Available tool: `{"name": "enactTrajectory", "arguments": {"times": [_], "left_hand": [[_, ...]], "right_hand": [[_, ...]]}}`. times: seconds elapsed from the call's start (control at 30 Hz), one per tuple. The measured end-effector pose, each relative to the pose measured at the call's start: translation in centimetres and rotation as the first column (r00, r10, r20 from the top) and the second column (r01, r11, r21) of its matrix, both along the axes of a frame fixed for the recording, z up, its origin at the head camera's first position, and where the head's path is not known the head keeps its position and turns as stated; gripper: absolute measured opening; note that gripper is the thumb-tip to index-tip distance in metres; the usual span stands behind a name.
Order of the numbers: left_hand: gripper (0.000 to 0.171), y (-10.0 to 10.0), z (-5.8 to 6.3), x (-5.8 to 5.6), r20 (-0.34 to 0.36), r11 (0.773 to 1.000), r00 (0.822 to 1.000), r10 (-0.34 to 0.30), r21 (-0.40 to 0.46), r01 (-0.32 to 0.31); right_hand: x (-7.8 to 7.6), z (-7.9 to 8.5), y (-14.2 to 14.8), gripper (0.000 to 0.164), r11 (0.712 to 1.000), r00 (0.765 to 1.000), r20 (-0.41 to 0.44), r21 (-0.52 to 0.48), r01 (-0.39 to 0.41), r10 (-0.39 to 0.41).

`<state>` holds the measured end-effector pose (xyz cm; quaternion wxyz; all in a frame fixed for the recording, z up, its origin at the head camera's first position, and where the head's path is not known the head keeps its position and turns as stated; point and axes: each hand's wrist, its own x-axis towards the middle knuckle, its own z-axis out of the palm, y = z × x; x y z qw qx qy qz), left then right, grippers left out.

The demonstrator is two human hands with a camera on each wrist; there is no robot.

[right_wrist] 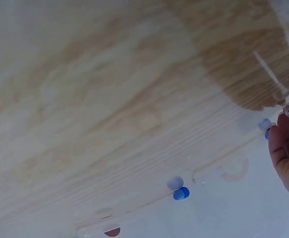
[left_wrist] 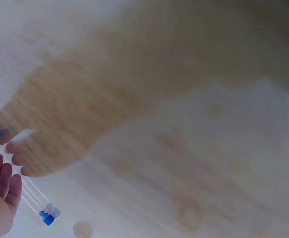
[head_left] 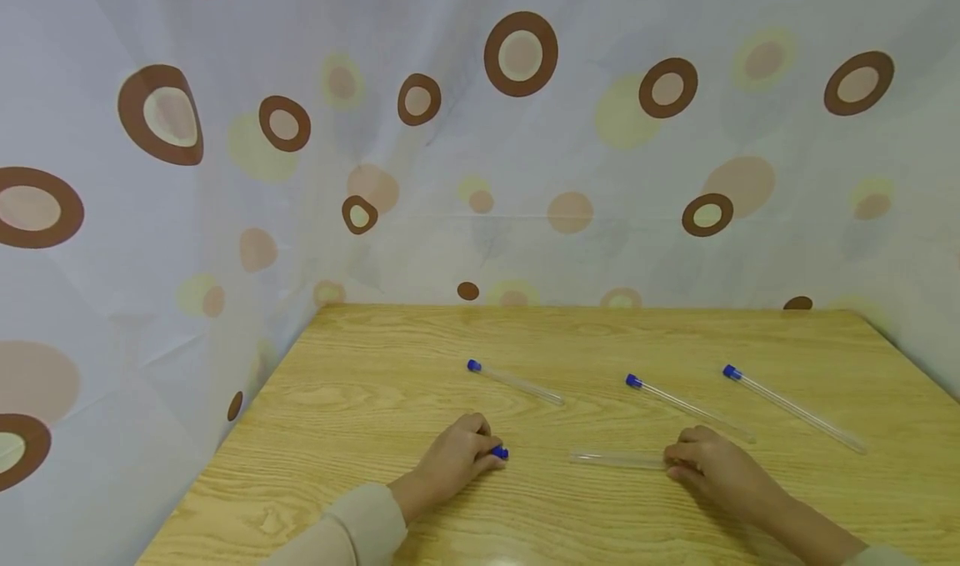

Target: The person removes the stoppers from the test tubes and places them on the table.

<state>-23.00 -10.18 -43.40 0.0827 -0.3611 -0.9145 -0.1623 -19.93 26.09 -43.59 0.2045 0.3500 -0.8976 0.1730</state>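
Circle-patterned curtain behind a wood-grain table

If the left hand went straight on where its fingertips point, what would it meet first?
The left hand, blue cap leading, would likely meet the clear tube gripped by the right hand; relative height is unclear.

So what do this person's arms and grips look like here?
The left grip and right grip are bare, no gloves visible. The left sleeve is cream, with a broad cuff; only a pale edge of the right sleeve shows.
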Motion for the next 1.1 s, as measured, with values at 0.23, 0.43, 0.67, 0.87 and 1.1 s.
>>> {"name": "enactTrajectory", "arguments": {"times": [0.23, 0.43, 0.67, 0.87, 1.1], "left_hand": [[0.034, 0.11, 0.0, -0.05, -0.021, 1.0, 1.0, -0.002, -0.015, 0.002], [0.035, 0.14, 0.03, 0.07, -0.017, 1.0, 1.0, 0.0, -0.023, -0.001], [0.035, 0.08, -0.1, 0.05, -0.042, 0.999, 0.999, 0.006, -0.032, -0.008], [0.034, 0.0, -0.08, -0.04, -0.047, 0.999, 0.999, -0.004, -0.036, 0.002], [0.034, 0.02, 0.05, -0.09, -0.032, 0.999, 0.999, -0.008, -0.048, 0.007]], "right_hand": [[0.02, 0.09, 0.06, 0.015, 1.0, 0.999, 0.03, 0.018, 0.015, -0.015], [0.03, -0.13, 0.03, 0.016, 0.999, 0.999, 0.038, 0.039, 0.015, -0.016], [0.02, -0.22, -0.04, 0.017, 0.998, 0.999, 0.04, 0.057, 0.017, -0.019], [0.12, -0.08, -0.12, 0.017, 0.998, 0.998, 0.048, 0.063, 0.026, -0.029], [0.27, 0.08, -0.12, 0.016, 0.997, 0.995, 0.086, 0.062, 0.043, -0.048]]}}
